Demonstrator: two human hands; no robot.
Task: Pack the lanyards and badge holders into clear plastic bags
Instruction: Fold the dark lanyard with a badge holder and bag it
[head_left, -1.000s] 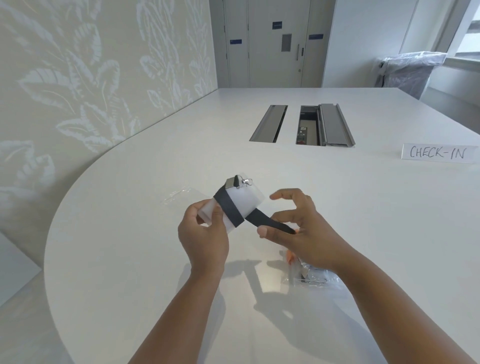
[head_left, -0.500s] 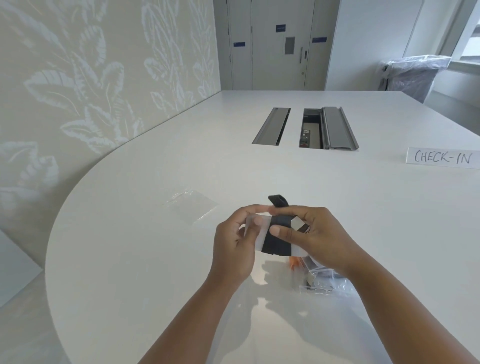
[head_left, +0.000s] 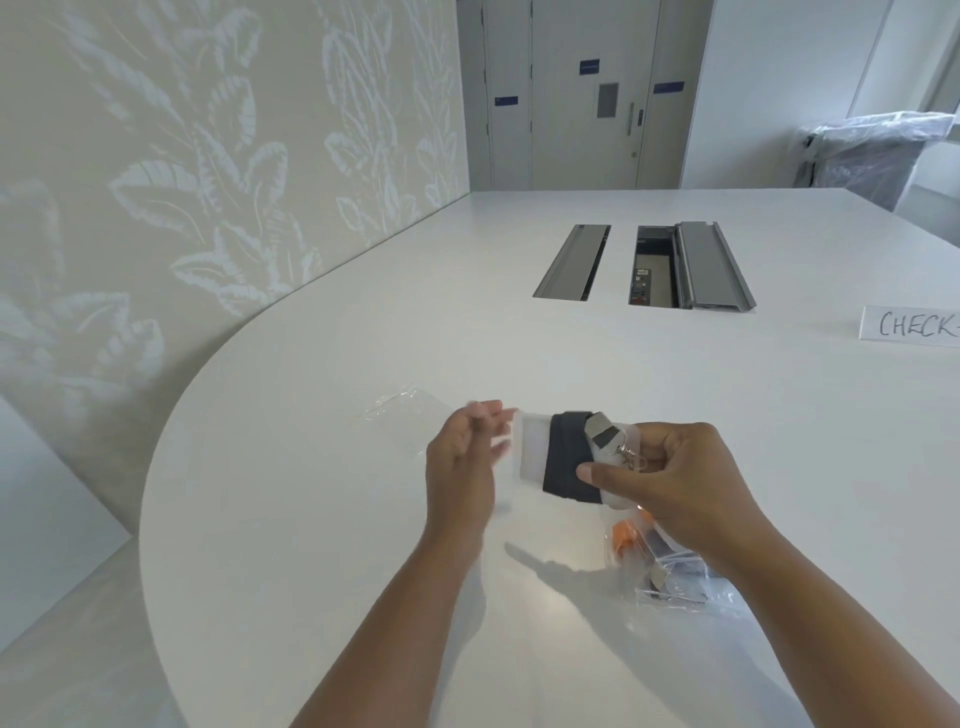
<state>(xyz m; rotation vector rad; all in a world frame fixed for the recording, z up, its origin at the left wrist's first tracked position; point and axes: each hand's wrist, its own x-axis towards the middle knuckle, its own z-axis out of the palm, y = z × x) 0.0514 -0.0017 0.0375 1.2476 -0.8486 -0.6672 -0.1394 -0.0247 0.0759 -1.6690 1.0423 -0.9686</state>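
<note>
While L hand (head_left: 461, 460) hovers slack, R hand (head_left: 672, 486) pinches badge holder (head_left: 531, 451).

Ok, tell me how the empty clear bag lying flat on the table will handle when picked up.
The empty clear bag looks thin and crinkled, so it will probably flop rather than hold shape. It lies flat on the smooth white table, so it may slide when pushed and be fiddly to pinch up. Likely very light.

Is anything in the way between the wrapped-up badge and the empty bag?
Only the person's own left hand, open, is between the lanyard-wrapped badge holder held by the right hand and the empty clear bag on the table. Nothing else visible blocks it.
</note>
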